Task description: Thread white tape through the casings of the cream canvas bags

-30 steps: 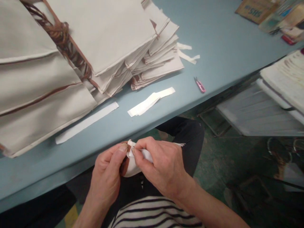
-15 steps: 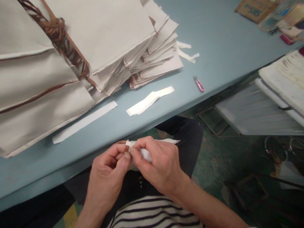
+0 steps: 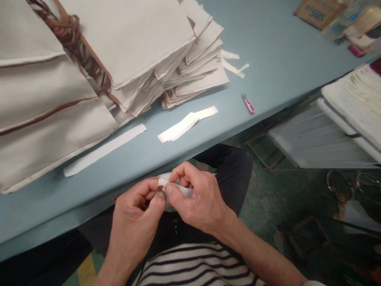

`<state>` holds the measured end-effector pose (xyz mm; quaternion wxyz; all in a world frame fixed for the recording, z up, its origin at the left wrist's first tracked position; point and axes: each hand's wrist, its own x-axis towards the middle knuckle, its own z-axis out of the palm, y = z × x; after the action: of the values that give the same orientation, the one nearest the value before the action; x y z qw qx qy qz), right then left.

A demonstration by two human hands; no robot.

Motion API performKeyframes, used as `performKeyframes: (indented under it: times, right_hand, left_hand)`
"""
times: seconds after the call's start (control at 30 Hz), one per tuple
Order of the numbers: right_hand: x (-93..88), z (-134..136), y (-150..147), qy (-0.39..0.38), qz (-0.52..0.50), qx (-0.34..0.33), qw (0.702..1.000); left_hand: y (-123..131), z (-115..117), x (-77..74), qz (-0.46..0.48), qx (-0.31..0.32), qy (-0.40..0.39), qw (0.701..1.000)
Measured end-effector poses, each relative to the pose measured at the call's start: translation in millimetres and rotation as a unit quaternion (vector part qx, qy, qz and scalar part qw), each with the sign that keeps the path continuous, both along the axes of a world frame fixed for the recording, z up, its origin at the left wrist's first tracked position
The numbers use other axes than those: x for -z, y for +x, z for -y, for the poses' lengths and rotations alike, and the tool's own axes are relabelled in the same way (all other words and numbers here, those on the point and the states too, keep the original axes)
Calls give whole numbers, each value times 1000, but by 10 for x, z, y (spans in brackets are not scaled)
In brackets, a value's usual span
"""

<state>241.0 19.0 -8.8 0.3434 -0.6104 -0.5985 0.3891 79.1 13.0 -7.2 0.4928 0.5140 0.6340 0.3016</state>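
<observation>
Both hands meet over my lap, just below the front edge of the blue table (image 3: 268, 47). My left hand (image 3: 135, 216) pinches the end of a small white strip (image 3: 183, 192) between thumb and forefinger. My right hand (image 3: 198, 198) is closed on the same strip from the other side, its fingers curled over it. Most of the strip is hidden inside the two hands. On the table above them lie a long white strip (image 3: 104, 150) and a small bundle of white strips (image 3: 186, 124).
Stacks of beige cloth bags (image 3: 98, 67) with brown handles (image 3: 80, 51) fill the table's left. Pink thread snips (image 3: 248, 104) lie near the table's edge. Loose white strips (image 3: 233, 63) lie behind the stack. A cardboard box (image 3: 317, 12) stands far right; white shelving (image 3: 324, 135) stands beside the table.
Both hands have risen a little towards the table's edge. The strip has been drawn further into the hands, so less of its white loop and tail shows.
</observation>
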Motion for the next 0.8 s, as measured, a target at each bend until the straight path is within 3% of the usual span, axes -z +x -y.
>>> performKeyframes:
  times: [0.3, 0.5, 0.8]
  right_hand:
    - [-4, -104, 35, -100, -75, -31, 992]
    - [124, -164, 8, -125, -131, -43, 983]
    - [407, -174, -144, -99, -101, -9, 990]
  left_hand:
    - [38, -40, -74, -18, -1, -17, 1000]
    - [152, -31, -168, -60, -45, 11, 997]
    - [127, -125, 109, -110, 43, 81, 990]
